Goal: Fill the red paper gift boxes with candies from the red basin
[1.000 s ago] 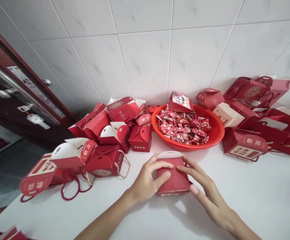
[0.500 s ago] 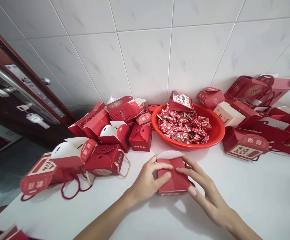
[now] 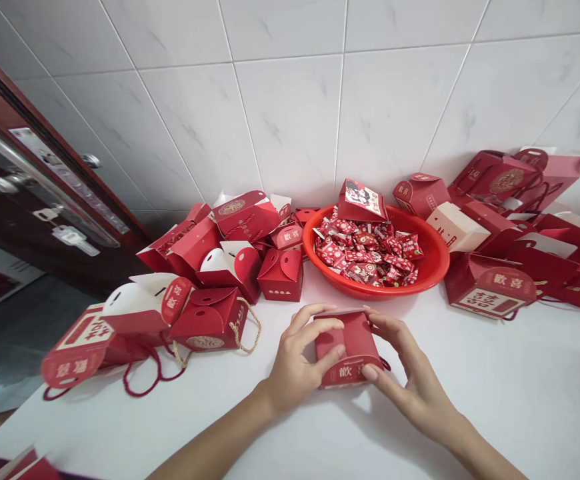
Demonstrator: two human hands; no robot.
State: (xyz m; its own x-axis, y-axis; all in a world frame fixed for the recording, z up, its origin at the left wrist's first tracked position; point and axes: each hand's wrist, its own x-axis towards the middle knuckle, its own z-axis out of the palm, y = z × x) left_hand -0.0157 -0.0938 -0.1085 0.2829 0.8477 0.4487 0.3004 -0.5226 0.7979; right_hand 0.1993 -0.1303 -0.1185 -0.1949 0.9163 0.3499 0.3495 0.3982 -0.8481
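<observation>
Steadying a small red cardboard box (image 3: 353,333) from both sides, the two hands meet over it in the head view. The box sits flat on the smooth white tabletop (image 3: 490,387), in front of the person and just nearer than the round red plastic basin (image 3: 437,250). The left hand (image 3: 300,353) grasps its left side, index finger and thumb lying over the top, probably to stop the card springing up or sliding. The right hand (image 3: 415,377) grips the other side: its fingers reach the far right corner while its thumb presses the curved, gold-lettered red flap (image 3: 343,375) at the near edge, seemingly to keep that flap down. A dark red cord shows beside the right thumb.

The basin holds red-wrapped sweets (image 3: 365,257), likely set centrally so either hand can reach them; a red picture-printed carton (image 3: 363,202) leans at its back rim. Red card boxes with cord handles (image 3: 207,320) cluster to the left, and more red and cream cartons (image 3: 455,230) crowd the right, perhaps pushed aside to leave working room.
</observation>
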